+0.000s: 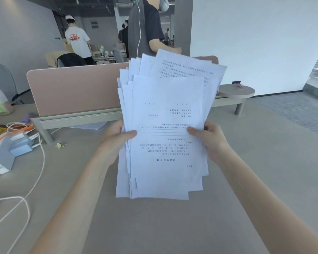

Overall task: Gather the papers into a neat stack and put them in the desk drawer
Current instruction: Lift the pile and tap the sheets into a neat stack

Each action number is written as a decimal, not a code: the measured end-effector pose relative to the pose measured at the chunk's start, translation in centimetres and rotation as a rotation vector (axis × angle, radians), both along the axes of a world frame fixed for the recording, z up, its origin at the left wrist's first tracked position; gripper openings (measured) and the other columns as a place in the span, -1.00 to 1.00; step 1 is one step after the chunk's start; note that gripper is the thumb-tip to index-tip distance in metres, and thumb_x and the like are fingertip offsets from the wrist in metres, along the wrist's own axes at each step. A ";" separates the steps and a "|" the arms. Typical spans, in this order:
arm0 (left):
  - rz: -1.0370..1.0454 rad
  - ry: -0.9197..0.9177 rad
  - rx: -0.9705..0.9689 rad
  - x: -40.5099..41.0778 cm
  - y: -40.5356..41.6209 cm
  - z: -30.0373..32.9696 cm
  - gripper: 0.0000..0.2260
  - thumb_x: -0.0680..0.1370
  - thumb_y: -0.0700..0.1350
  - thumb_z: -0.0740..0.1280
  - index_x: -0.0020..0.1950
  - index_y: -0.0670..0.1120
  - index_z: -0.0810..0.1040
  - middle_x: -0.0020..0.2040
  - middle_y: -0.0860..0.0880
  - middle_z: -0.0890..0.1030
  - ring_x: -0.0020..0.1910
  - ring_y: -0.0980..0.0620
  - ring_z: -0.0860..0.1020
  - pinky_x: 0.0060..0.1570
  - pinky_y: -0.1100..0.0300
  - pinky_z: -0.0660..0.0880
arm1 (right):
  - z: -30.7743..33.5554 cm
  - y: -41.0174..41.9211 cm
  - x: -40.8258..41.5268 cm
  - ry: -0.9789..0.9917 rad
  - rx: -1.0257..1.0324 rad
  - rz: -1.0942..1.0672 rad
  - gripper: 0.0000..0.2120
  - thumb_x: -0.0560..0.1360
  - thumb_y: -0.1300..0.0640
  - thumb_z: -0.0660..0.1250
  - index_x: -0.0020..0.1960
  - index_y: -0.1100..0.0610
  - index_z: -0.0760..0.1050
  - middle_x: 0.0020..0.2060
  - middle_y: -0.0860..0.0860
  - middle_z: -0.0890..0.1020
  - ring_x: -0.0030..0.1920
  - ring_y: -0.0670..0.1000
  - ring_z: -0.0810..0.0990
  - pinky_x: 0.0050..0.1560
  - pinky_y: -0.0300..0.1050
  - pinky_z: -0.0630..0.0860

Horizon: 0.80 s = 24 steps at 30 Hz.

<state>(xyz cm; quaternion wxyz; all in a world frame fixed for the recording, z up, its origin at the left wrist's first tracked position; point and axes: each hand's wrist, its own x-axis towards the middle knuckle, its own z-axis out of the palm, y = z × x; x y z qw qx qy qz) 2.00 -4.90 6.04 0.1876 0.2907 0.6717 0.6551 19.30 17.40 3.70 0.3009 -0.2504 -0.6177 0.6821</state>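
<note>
I hold a loose stack of white printed papers upright above the grey desk. The sheets are fanned and uneven at top and bottom, and the front sheet's text reads upside down. My left hand grips the stack's left edge with the thumb on the front. My right hand grips the right edge the same way. One more white sheet lies flat on the desk behind my left hand. No drawer is visible.
A pink divider panel stands across the back of the desk. At the left lie white and orange cables, a blue power adapter and a gold binder clip. People stand beyond the divider. A round side shelf sits at right.
</note>
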 end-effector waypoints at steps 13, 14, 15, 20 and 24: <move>0.231 0.061 0.248 3.1 -1.1 0.9 -0.62 0.55 -0.35 0.31 0.12 0.14 0.63 0.09 0.13 0.72 0.12 0.10 0.67 0.13 0.11 0.56 | 3.4 -2.7 0.1 0.084 0.160 0.015 -0.77 0.54 0.30 0.37 0.20 0.24 0.59 0.10 0.11 0.74 0.10 0.15 0.73 0.14 0.17 0.65; 0.234 0.054 0.256 3.2 -1.2 0.7 -0.63 0.55 -0.34 0.31 0.17 0.10 0.62 0.10 0.13 0.72 0.12 0.10 0.67 0.13 0.12 0.55 | 3.3 -2.9 0.1 0.082 0.157 0.017 -0.77 0.54 0.30 0.38 0.19 0.24 0.59 0.12 0.13 0.73 0.11 0.16 0.73 0.16 0.18 0.64; 0.237 0.046 0.260 3.2 -1.3 0.5 -0.64 0.55 -0.34 0.31 0.20 0.06 0.61 0.11 0.12 0.72 0.13 0.10 0.67 0.13 0.12 0.55 | 3.1 -3.0 0.0 0.081 0.153 0.017 -0.76 0.52 0.27 0.39 0.18 0.22 0.60 0.15 0.15 0.71 0.12 0.16 0.72 0.18 0.19 0.63; 0.254 0.038 0.269 3.4 -1.5 0.3 -0.75 0.55 -0.28 0.37 0.08 0.06 0.64 0.04 0.14 0.74 0.08 0.12 0.68 0.11 0.12 0.56 | 2.8 -3.8 -0.4 0.064 0.148 0.011 -0.67 0.33 0.12 0.41 0.09 0.13 0.61 0.29 0.27 0.53 0.27 0.21 0.59 0.29 0.28 0.54; 0.264 0.047 0.261 3.4 -1.4 0.4 -0.81 0.55 -0.23 0.40 0.10 0.01 0.65 0.00 0.15 0.74 0.05 0.13 0.69 0.05 0.15 0.56 | 3.2 -4.4 -0.2 0.065 0.153 0.033 -0.76 0.40 0.23 0.34 0.05 0.10 0.61 0.26 0.26 0.58 0.24 0.22 0.62 0.28 0.27 0.54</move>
